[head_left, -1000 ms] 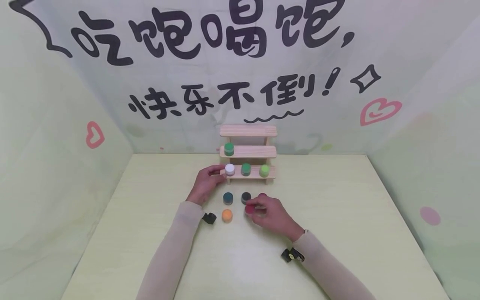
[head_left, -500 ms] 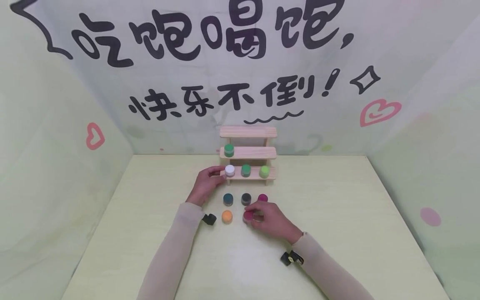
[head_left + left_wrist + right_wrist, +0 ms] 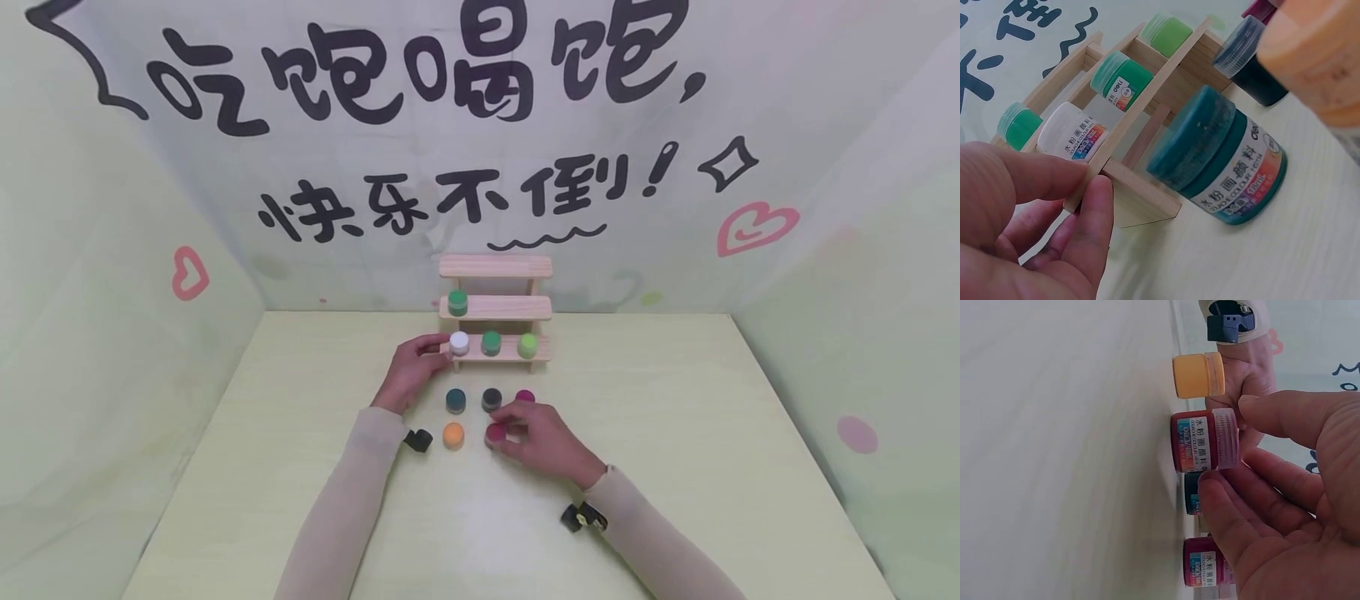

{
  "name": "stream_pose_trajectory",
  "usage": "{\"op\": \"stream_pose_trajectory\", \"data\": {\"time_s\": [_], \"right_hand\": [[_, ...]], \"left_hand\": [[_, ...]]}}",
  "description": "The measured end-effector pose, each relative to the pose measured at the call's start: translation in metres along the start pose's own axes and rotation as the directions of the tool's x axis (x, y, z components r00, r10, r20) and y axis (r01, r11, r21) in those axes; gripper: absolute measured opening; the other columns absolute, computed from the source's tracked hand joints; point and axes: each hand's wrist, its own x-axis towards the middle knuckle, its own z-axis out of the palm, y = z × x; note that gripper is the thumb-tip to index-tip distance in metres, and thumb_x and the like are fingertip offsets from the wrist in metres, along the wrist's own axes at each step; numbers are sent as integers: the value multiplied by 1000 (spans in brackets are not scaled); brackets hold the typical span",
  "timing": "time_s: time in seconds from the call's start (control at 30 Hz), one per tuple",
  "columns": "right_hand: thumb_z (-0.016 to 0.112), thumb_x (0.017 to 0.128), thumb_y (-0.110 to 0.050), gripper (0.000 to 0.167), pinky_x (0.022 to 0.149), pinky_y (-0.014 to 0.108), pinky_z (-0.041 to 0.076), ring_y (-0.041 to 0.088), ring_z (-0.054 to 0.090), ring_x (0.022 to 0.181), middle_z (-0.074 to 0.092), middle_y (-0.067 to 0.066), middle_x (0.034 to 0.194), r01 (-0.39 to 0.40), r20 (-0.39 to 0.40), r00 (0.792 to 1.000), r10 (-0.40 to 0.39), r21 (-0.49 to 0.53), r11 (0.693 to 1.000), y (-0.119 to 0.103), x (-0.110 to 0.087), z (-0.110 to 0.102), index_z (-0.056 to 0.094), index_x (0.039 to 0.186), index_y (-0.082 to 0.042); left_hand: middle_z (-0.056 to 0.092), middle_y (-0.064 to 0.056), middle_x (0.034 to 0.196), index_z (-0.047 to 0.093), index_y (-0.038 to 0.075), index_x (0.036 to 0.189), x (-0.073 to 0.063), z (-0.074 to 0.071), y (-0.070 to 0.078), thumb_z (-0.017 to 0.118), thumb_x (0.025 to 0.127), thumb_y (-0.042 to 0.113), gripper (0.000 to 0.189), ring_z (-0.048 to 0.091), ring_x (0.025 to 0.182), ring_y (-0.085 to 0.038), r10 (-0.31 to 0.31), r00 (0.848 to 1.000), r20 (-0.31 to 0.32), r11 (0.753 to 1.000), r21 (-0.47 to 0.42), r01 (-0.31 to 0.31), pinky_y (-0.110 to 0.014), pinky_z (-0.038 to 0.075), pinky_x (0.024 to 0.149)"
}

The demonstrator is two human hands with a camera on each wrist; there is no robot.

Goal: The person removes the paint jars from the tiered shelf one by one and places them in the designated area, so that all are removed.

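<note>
My left hand point(image 3: 412, 369) grips the left end of the lowest board of a stepped wooden rack point(image 3: 495, 307), thumb and fingers at the board's end. Right beside those fingers stands a white-lidded paint jar point(image 3: 459, 342). My right hand point(image 3: 551, 440) has its thumb and fingers around a red paint jar point(image 3: 1194, 442), which stands upright on the table; the thumb tip is close to the lid. An orange paint jar point(image 3: 453, 435) is to its left. Behind are a teal jar point(image 3: 1216, 156), a dark jar point(image 3: 492, 400) and a magenta jar point(image 3: 1200, 561), partly covered by my right hand in the head view.
On the rack's lowest board are also a green jar point(image 3: 491, 342) and a light green jar point(image 3: 528, 346). Another green jar point(image 3: 457, 302) sits at the left of the middle board. A printed cloth point(image 3: 360, 167) hangs behind the table point(image 3: 300, 358).
My right hand has moved slightly toward me with the red paint jar and set it on the table, uncovering part of the magenta jar. My left hand has stayed at the rack.
</note>
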Motion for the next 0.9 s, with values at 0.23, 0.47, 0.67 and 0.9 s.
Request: {"op": "stream_pose_trajectory", "data": {"time_s": [0.23,0.47,0.67,0.9], "right_hand": [[80,89,-24,40,96,33,59,18,68,108,70,6,117,0,-11,1000,1,48,999,-6,6,-9,69,123,-7],[78,89,-19,38,95,43,60,26,68,109,71,8,121,17,-20,1000,-16,58,998,-13,18,-20,69,124,-7],[76,91,-18,36,88,36,62,27,71,105,70,12,122,30,-59,998,-27,64,997,-21,31,-31,68,124,-7],[75,92,-20,36,93,41,61,27,69,111,69,12,124,20,-121,993,-12,68,997,-30,54,-46,67,125,-9]], "left_hand": [[64,-8,122,70,22,125,0,1,0,77,86,14,40,61,108,-23,4,1000,7,1000,-22,-4,-29,57,90],[65,-8,120,71,23,123,1,0,-1,77,87,16,38,61,107,-22,12,1000,1,1000,-18,-12,-27,56,88],[65,-8,122,70,22,125,-1,-1,0,77,86,15,40,61,109,-22,-1,1000,3,1000,-30,1,-29,56,90],[65,-8,122,70,22,125,0,0,-1,77,86,15,40,61,109,-21,4,1000,12,999,-39,-4,-29,56,91]]}}
